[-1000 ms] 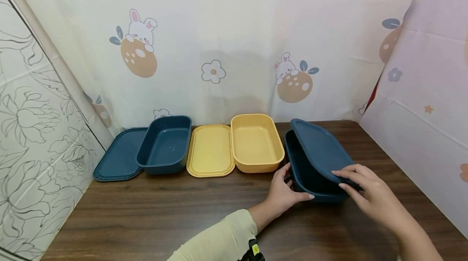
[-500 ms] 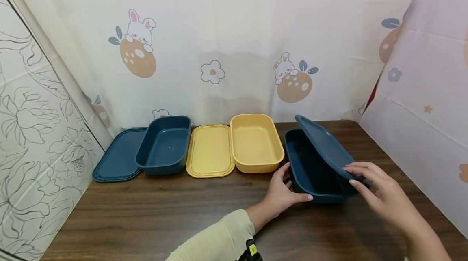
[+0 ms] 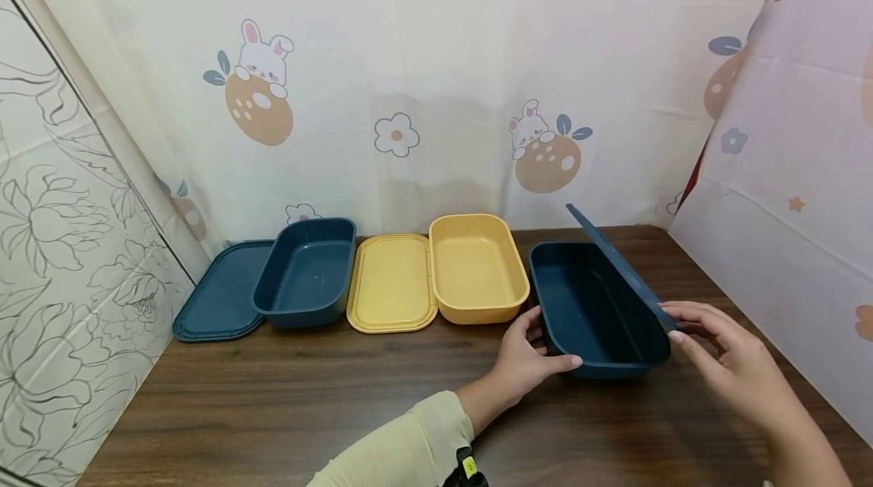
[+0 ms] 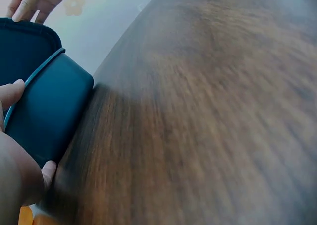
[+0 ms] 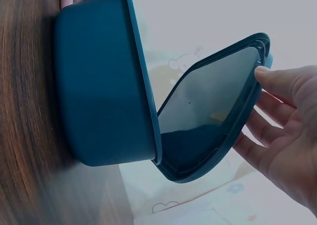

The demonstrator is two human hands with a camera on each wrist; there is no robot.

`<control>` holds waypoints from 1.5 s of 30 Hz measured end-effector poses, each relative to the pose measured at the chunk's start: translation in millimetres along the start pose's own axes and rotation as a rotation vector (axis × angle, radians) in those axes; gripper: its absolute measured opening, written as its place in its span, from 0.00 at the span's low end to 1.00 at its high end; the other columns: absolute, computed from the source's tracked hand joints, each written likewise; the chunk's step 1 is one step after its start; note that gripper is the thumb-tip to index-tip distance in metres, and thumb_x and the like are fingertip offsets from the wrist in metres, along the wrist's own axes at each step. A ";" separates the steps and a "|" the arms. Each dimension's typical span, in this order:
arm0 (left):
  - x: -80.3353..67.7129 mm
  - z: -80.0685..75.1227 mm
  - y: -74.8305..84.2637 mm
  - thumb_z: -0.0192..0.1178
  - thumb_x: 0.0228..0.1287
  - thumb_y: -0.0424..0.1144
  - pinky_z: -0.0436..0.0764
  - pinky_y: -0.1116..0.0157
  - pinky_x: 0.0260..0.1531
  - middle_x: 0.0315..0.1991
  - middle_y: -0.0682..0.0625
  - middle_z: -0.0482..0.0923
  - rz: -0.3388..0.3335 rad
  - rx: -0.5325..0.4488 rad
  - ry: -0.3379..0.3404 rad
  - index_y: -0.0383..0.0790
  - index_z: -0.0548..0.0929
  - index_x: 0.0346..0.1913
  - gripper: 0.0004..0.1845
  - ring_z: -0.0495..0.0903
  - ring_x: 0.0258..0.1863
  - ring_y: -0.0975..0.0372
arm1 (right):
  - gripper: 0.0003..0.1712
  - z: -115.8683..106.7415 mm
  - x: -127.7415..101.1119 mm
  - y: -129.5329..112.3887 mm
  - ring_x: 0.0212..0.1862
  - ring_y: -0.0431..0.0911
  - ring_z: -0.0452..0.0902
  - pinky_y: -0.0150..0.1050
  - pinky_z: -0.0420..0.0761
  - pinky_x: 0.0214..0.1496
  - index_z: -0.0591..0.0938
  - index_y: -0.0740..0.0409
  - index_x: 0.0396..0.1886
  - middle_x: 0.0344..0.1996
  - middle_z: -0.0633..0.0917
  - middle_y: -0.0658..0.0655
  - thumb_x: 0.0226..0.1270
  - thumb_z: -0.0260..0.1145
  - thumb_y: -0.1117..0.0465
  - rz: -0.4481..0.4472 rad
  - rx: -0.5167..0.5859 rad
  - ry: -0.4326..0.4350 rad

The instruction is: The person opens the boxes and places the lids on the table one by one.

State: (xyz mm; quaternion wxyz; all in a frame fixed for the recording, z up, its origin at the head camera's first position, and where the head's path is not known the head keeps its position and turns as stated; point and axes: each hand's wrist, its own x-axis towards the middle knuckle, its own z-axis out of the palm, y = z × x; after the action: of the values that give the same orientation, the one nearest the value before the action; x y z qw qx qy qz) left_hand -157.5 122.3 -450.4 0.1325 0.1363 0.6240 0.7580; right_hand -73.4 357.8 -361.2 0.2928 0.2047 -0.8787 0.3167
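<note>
On the right of the table stands a dark blue rectangular food container (image 3: 607, 370), uncovered over most of its top. My left hand (image 3: 521, 358) holds its near left corner, the thumb on the front rim and the fingers along the left side. My right hand (image 3: 733, 362) pinches the edge of a matching blue lid (image 3: 617, 263). The lid is tilted steeply above the container's right side. In the right wrist view the grooved underside of the lid (image 5: 208, 96) shows, its lower edge close to the container rim; whether they touch I cannot tell.
Left of my hands, a yellow container (image 3: 480, 267) stands beside a yellow lid (image 3: 393, 282). Farther left are another blue container (image 3: 307, 267) and a flat blue lid (image 3: 221, 290). A printed curtain (image 3: 436, 55) hangs behind the wooden table (image 3: 286, 404).
My right hand has moved right, tilting the lid from lying slanted over the container to nearly edge-on, so more of the inside shows. My left hand has stayed almost still.
</note>
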 end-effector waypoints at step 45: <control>-6.2 13.8 14.1 0.74 0.41 0.18 0.85 0.54 0.32 0.50 0.48 0.73 -0.152 -0.103 0.136 0.44 0.74 0.62 0.41 0.76 0.48 0.54 | 0.20 -13.2 -16.4 28.6 0.35 0.34 0.79 0.20 0.77 0.37 0.82 0.58 0.48 0.35 0.85 0.48 0.65 0.56 0.82 0.363 0.613 0.439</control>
State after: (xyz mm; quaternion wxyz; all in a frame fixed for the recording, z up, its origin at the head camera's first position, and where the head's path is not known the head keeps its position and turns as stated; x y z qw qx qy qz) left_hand -147.0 130.0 -434.3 0.1538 0.0298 0.6005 0.7841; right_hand -71.8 390.0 -376.0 0.3378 0.0519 -0.6823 0.6463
